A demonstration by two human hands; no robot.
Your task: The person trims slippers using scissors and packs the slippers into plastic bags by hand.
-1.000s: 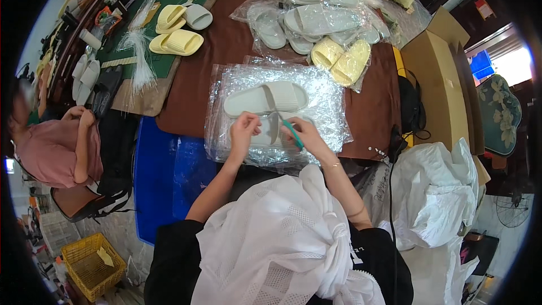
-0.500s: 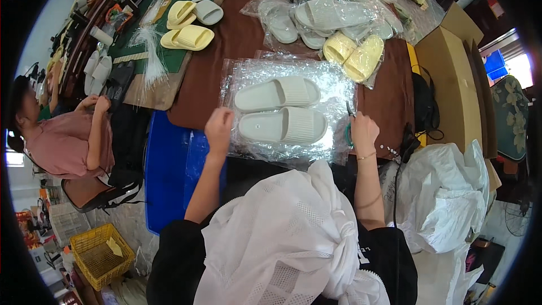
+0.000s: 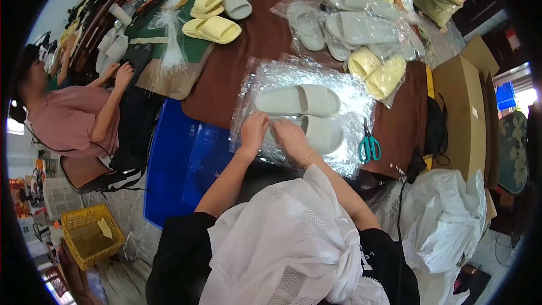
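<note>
Two pale grey slide slippers lie side by side on a stack of clear plastic bags (image 3: 361, 107). The far slipper (image 3: 279, 100) shows whole; the near slipper (image 3: 324, 135) has its heel end hidden behind my hands. My left hand (image 3: 255, 131) is closed at that heel end, fingertips pressed together. Close beside it, my right hand (image 3: 292, 140) has its fingers curled over the near slipper's heel. Whatever the fingertips pinch is too small to make out. Teal-handled scissors (image 3: 369, 146) rest on the right edge of the bags.
Bagged grey slippers (image 3: 364, 28) and a bagged yellow pair (image 3: 378, 73) lie at the far right. Unbagged yellow slippers (image 3: 213, 29) sit on a green mat. A blue bin (image 3: 169, 164) stands left, a cardboard box (image 3: 460, 113) right. A co-worker in pink (image 3: 73, 116) sits at left.
My right hand has let go of the scissors, which now lie on the bags, and has moved left to the near slipper's heel. My left hand has come in beside it. The view has shifted.
</note>
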